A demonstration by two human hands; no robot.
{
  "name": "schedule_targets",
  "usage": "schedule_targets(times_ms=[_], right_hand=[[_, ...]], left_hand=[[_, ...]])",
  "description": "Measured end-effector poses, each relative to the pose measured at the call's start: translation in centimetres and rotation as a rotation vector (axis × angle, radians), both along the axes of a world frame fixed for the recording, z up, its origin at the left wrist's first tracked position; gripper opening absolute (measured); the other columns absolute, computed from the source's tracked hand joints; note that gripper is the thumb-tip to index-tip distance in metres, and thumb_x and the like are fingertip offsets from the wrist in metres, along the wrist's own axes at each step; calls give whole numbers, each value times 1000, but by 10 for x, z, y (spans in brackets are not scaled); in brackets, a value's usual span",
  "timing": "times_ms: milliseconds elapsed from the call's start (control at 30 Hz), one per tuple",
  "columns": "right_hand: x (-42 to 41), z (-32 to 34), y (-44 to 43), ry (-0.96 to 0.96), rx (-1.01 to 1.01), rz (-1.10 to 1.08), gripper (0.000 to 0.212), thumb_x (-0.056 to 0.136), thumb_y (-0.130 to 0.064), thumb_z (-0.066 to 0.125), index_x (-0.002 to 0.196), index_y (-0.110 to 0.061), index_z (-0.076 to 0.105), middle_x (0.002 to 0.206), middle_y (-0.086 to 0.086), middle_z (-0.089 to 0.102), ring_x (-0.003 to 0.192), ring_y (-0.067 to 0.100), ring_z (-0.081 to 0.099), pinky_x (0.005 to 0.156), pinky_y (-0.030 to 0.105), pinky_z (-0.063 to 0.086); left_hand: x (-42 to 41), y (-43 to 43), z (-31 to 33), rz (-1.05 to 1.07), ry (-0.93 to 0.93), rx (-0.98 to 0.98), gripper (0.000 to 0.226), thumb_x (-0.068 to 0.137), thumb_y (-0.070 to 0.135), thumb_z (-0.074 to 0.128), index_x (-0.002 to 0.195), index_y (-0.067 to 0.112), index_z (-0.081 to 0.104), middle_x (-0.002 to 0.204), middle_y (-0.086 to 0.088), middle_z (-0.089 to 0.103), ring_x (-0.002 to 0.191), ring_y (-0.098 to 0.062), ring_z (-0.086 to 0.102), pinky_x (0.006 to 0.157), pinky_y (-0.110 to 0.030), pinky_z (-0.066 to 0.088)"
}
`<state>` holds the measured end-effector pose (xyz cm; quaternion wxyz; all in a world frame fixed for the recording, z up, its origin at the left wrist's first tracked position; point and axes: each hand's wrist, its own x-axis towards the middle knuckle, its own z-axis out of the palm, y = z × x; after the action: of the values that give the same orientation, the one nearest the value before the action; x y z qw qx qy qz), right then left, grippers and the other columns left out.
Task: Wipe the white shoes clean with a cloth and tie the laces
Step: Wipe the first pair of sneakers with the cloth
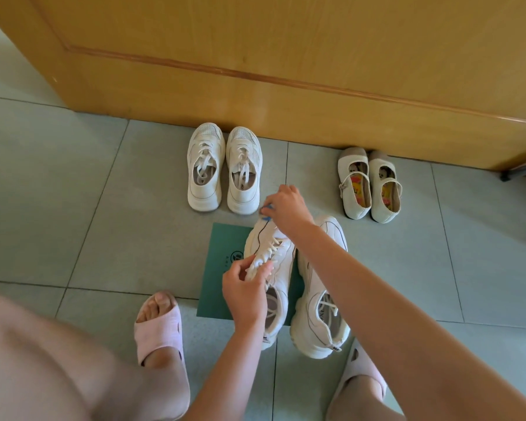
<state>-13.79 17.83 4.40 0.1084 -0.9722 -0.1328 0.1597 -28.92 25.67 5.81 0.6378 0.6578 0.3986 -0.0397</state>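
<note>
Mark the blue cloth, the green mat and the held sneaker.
blue cloth (267, 209): head view, its visible blue edge.
green mat (216, 287): head view, bare left part.
held sneaker (254, 243): head view, forefoot, left of the laces.

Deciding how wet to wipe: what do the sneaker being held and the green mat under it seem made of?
Sneaker: smooth matte white panels with stitched seams, likely synthetic leather; real or faux unclear. Green mat: thin, flat, matte sheet with printed logo, possibly card or paper.

Viewed from head height, wide-angle, facing forward and down onto floor (73, 208), close above left hand (245, 294) and right hand (286, 208).
</note>
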Motion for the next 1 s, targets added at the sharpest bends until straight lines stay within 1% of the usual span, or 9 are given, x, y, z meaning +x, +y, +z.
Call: schedule_targets(times_ms=[100,167,233,300,400,500,700,833,1000], right_hand=[[-6,3,-11,-24,243,-305,27,93,-29,54,100,-8,70,98,8,56,104,26,47,91,32,40],[-14,5,-16,-23,352,-452,28,93,-27,55,94,-4,70,86,5,55,89,22,51,79,31,43],[-21,3,-19,-22,405,-549,30,93,-30,55,94,-3,69,93,10,59,77,18,51,67,25,38],[-28,5,-18,-31,425,-583,31,94,-31,53,103,-5,68,98,7,54,76,18,50,67,24,36],[-36,9,-13,-45,462,-592,30,95,-30,52,112,-9,65,101,6,48,79,16,48,71,23,36],[-46,13,-9,-80,540,-656,27,94,-25,54,113,-8,65,103,7,49,82,13,44,73,17,31],[-75,14,-7,-84,668,-769,24,91,-18,59,110,-4,66,99,5,49,80,9,44,66,4,30],[-94,12,-6,-60,689,-813,22,91,-22,60,105,-7,67,101,3,53,88,14,50,77,21,37],[-110,11,-3,-42,676,-865,24,91,-26,59,105,-9,68,102,4,56,91,16,52,80,25,39]], left_hand=[[-1,2,-1,0,1,-4,24,76,25,75,97,20,65,102,2,62,90,-7,55,69,-16,40],[-1,4,-2,-14,5,-12,25,76,26,75,99,20,66,103,1,63,94,-12,57,73,-21,42],[-2,7,-3,-19,11,-26,26,76,26,75,100,20,67,102,1,65,95,-14,59,79,-26,46],[-1,11,-1,-15,14,-45,27,76,26,75,101,19,67,98,2,67,93,-14,61,81,-29,49],[-1,18,1,-10,6,-92,23,77,24,75,97,20,67,93,2,68,88,-13,62,74,-24,49],[-1,24,3,-28,-12,-121,22,78,24,74,99,19,67,92,1,69,86,-14,63,70,-22,47],[0,29,3,-42,-2,-179,17,80,22,72,95,20,67,93,-2,69,89,-20,64,79,-33,52],[0,32,0,-40,-1,-211,15,78,22,74,91,20,67,95,-6,69,94,-26,65,86,-43,54],[2,35,-4,-48,9,-232,12,79,23,73,88,20,65,96,-8,69,93,-28,66,86,-46,54]])
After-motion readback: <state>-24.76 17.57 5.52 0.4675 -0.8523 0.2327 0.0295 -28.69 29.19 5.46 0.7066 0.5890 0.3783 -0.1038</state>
